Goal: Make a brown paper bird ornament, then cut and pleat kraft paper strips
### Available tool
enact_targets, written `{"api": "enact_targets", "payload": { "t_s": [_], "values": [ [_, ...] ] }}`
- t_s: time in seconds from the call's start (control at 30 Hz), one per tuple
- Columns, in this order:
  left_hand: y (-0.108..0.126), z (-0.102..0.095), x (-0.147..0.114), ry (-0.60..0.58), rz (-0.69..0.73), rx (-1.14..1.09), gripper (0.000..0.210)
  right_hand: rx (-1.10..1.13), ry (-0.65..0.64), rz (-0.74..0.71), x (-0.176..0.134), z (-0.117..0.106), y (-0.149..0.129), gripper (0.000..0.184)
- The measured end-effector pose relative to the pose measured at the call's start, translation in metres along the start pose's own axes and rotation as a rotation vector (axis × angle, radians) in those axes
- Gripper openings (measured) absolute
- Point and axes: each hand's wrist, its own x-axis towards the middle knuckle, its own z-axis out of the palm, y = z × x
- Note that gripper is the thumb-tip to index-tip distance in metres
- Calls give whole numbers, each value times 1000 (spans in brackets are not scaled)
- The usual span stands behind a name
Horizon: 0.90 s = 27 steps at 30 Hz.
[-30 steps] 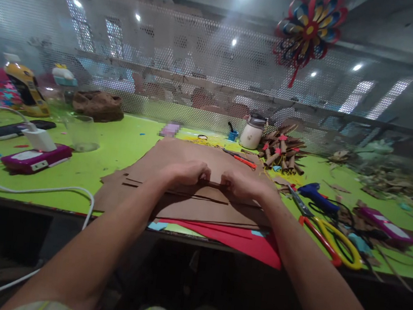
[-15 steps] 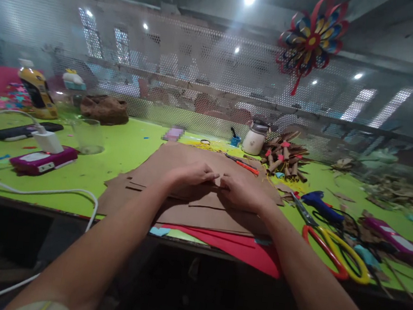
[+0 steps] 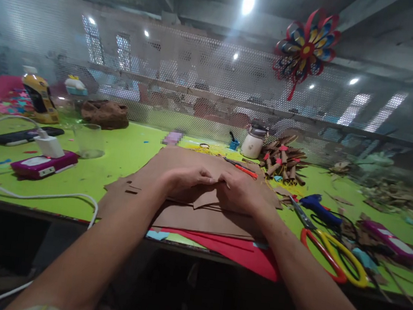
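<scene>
My left hand and my right hand meet over a stack of brown kraft paper at the table's front edge. Fingertips of both hands are pinched close together on a piece of brown paper. One pointed corner of that piece shows below the fingers; my hands hide the rest of its outline. Red paper sticks out from under the stack. Behind my right hand, a slim tool with red-orange handles, perhaps small scissors, rests on the paper.
Large scissors with red and yellow handles and a blue glue gun lie at right. Rolled brown paper pieces are heaped behind, beside a white jar. A purple power strip, white cable and clear cup stand left.
The brown paper piece under my fingers has shifted, its lower edge now slanting to a pointed corner. Both hands stay close together in nearly the same place. The view has tilted slightly.
</scene>
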Motion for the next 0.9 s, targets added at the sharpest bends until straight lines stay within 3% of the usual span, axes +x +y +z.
{"api": "enact_targets", "payload": {
  "t_s": [0.1, 0.23, 0.33, 0.47, 0.7, 0.9],
  "values": [
    [-2, -2, 2, -25, 18, -17, 37, 201, 34, 31, 0, 5, 9, 23],
    [-6, -7, 10, -27, 77, 139, 39, 546, 21, 70, 4, 10, 28, 41],
    [-9, -5, 16, -2, 139, 186, 41, 727, -68, 106, 7, 10, 38, 33],
    [-9, -1, 18, 20, 173, 250, 41, 865, -135, 162, 8, 13, 42, 37],
    [0, -1, 13, 53, 215, 356, 32, 1063, -23, 236, 10, 20, 46, 30],
    [-5, 1, 17, 108, 174, 277, 32, 1129, 31, 256, 10, 22, 48, 29]
  ]
}}
